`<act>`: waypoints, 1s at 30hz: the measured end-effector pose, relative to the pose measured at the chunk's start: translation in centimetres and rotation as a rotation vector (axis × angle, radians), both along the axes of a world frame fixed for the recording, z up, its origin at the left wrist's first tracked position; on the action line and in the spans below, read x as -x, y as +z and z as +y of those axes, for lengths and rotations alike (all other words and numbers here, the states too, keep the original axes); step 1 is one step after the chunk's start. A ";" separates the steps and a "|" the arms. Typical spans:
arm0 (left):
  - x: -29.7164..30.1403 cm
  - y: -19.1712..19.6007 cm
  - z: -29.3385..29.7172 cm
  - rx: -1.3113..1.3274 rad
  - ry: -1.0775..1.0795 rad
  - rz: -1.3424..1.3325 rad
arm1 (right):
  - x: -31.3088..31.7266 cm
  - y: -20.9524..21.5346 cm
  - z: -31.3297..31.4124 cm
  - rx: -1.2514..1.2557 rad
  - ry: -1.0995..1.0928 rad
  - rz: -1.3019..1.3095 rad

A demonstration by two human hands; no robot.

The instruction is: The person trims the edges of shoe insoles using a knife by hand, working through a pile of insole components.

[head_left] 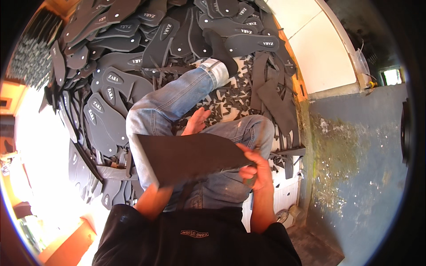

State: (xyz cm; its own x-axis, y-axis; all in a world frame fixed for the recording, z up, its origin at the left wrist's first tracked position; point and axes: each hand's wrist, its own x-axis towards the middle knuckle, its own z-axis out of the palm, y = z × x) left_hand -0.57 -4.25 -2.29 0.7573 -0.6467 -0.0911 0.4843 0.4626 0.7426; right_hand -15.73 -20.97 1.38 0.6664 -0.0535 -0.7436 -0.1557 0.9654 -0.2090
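Note:
A dark foam sheet with a curved upper edge is held over my lap. My right hand is closed on its right end, thumb and fingers pinching the edge. A small greenish-brown object shows below those fingers; its kind is unclear. My left hand shows past the sheet's far edge with fingers stretched out and nothing visible in them. The sheet covers its wrist and part of the forearm. Whether the left hand touches the sheet cannot be seen.
Piles of dark printed shoe soles lie to the left and ahead. Small dark offcuts litter the floor beyond my crossed legs. Longer foam strips lie on the right, beside a stained blue-grey wall.

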 end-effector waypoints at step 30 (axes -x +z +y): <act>7.8 4.8 1.6 -0.245 0.310 0.577 | 10.1 0.4 5.4 1.517 0.683 0.273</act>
State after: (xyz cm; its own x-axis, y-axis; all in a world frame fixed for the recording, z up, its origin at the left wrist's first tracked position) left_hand -8.33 -2.64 2.52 0.6902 -0.3178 -0.6501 0.7056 0.4951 0.5070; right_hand -25.80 -15.55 1.76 0.7378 -0.5546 -0.3848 -0.6169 -0.3226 -0.7179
